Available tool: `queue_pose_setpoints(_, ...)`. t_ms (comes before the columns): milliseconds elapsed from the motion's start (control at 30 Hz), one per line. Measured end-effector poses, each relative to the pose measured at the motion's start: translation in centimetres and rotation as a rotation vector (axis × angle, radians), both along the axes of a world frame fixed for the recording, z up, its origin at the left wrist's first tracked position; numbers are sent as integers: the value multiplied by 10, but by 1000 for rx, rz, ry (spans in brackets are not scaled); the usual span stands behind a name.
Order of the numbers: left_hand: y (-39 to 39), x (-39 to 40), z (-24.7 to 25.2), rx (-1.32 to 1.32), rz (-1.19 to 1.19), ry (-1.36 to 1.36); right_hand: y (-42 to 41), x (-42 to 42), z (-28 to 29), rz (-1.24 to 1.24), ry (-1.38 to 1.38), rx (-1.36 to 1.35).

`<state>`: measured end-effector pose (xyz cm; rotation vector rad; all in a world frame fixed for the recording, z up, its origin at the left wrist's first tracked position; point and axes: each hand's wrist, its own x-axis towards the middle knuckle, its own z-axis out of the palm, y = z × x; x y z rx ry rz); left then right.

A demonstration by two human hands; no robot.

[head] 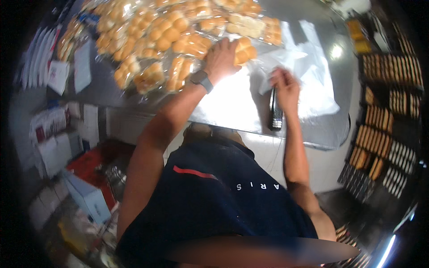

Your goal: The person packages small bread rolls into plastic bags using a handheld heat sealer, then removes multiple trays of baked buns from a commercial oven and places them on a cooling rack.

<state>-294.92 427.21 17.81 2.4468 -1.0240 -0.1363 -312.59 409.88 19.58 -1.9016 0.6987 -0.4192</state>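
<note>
My left hand (pixel 221 58), with a dark watch at the wrist, reaches over the metal table (pixel 231 104). Its fingers lie against a cluster of bread rolls (pixel 245 51); whether it grips them is unclear. My right hand (pixel 286 85) is blurred, its fingertips close together at the edge of thin clear plastic bags (pixel 310 77); whether it holds plastic is hard to tell. Under that hand a black handheld device with light keys (pixel 276 115) lies near the table's front edge. Many bread rolls in clear bags (pixel 164 31) are heaped at the upper left and along the back.
White packets or papers (pixel 82 67) rest at the table's left side. Racks of long loaves (pixel 373 140) stand at the right. Below left are a red surface (pixel 92 159) and a light blue box (pixel 88 197). The table's front edge runs close to my body.
</note>
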Motion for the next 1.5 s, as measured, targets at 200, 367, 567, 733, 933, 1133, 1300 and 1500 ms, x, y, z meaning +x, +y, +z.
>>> queue_pose_setpoints(200, 18, -13, 25, -386, -46, 276, 68, 63, -55, -40, -260, 796)
queue_pose_setpoints(367, 45, -22, 26, -674, 113, 660, 84, 84, -1, 49, -421, 816)
queue_pose_setpoints(567, 189, 29, 23, -971, 136, 1104, 179, 132, 21, 203, -337, 689)
queue_pose_setpoints(733, 374, 111, 16, -1167, 504, 990, 332, 213, 26, 329, -126, 690)
queue_pose_setpoints(933, 471, 184, 17, -365, 548, 57, 432, 314, -27, 536, -209, -65)
queue_pose_setpoints(1133, 569, 281, -15, -245, 383, -279, 462, 339, 7, 623, -118, -576)
queue_pose_setpoints(1300, 578, 331, -11, -117, 458, 163, 509, 380, -13, 785, -191, -763)
queue_pose_setpoints(1500, 580, 347, -7, -65, 455, 194, 535, 381, -13, 795, -200, -659)
